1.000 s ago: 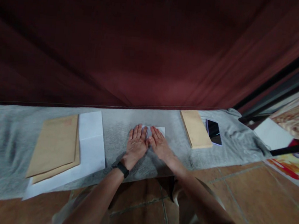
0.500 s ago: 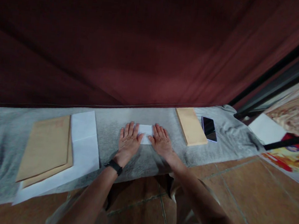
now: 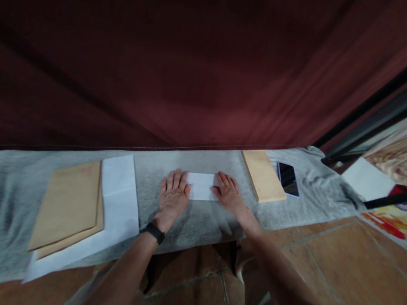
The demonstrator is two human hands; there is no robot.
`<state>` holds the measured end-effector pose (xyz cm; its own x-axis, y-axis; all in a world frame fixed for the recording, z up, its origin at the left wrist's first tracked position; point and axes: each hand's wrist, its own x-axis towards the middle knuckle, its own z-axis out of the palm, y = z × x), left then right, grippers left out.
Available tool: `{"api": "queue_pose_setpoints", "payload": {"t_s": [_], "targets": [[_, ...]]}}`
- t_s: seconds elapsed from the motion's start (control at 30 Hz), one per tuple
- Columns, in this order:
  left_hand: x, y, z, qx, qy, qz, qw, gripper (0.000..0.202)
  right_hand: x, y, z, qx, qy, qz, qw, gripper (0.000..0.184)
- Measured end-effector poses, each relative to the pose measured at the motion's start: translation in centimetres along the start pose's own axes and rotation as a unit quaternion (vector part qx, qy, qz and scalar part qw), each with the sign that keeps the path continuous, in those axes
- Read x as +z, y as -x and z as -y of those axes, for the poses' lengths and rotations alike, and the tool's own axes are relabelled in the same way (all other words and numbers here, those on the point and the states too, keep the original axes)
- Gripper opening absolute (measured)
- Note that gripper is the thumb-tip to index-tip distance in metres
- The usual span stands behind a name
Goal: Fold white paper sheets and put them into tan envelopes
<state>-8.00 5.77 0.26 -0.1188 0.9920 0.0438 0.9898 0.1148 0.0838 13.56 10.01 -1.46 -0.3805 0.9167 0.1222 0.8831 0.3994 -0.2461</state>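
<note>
A folded strip of white paper [image 3: 202,187] lies flat on the grey cloth between my hands. My left hand [image 3: 174,194] rests palm down on its left end, fingers stretched forward and thumb at the paper. On the right end lies my right hand [image 3: 229,192], also palm down with its fingers extended. The ends of the strip are hidden beneath both hands. A dark band [image 3: 154,233] circles my left wrist.
Brown envelopes [image 3: 69,201] lie on white sheets [image 3: 120,202] at the left. A stack of tan envelopes [image 3: 264,176] and a phone [image 3: 288,179] sit at the right. Behind the grey cloth [image 3: 195,229] hangs a dark red curtain [image 3: 204,75]; a colourful printed sheet [image 3: 399,224] is at far right.
My hands have slid apart along the strip, so more of the white paper shows between them. The view has shifted slightly.
</note>
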Motion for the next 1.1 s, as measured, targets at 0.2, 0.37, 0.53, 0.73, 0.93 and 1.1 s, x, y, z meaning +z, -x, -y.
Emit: {"api": "queue_pose_setpoints", "payload": {"t_s": [0.2, 0.37, 0.53, 0.73, 0.93, 1.1], "targets": [[0.1, 0.1, 0.0, 0.004, -0.013, -0.008, 1.000, 0.058, -1.8, -2.4, 0.0, -0.003, -0.040, 0.034, 0.999, 0.053], [0.0, 0.0, 0.0, 0.005, -0.014, -0.012, 1.000, 0.058, -2.0, -3.8, 0.1, 0.034, -0.057, 0.050, 0.997, 0.049], [-0.6, -0.1, 0.1, 0.008, -0.004, -0.015, 1.000, 0.058, -2.1, -4.3, -0.2, 0.073, -0.062, 0.056, 0.994, 0.048], [-0.6, -0.2, 0.2, 0.012, 0.020, -0.029, 0.999, 0.059, -1.8, -4.7, -0.2, 0.072, -0.084, 0.012, 0.994, 0.029], [-3.0, -1.6, 1.2, 0.015, 0.196, -0.130, 0.972, 0.074, -3.5, -5.1, 1.0, 0.000, -0.327, -0.100, 0.940, 0.016], [-6.4, -1.4, 1.9, 0.079, 0.223, -0.266, 0.935, 0.073, -4.9, -4.4, 1.8, -0.047, -0.427, -0.163, 0.888, 0.018]]}}
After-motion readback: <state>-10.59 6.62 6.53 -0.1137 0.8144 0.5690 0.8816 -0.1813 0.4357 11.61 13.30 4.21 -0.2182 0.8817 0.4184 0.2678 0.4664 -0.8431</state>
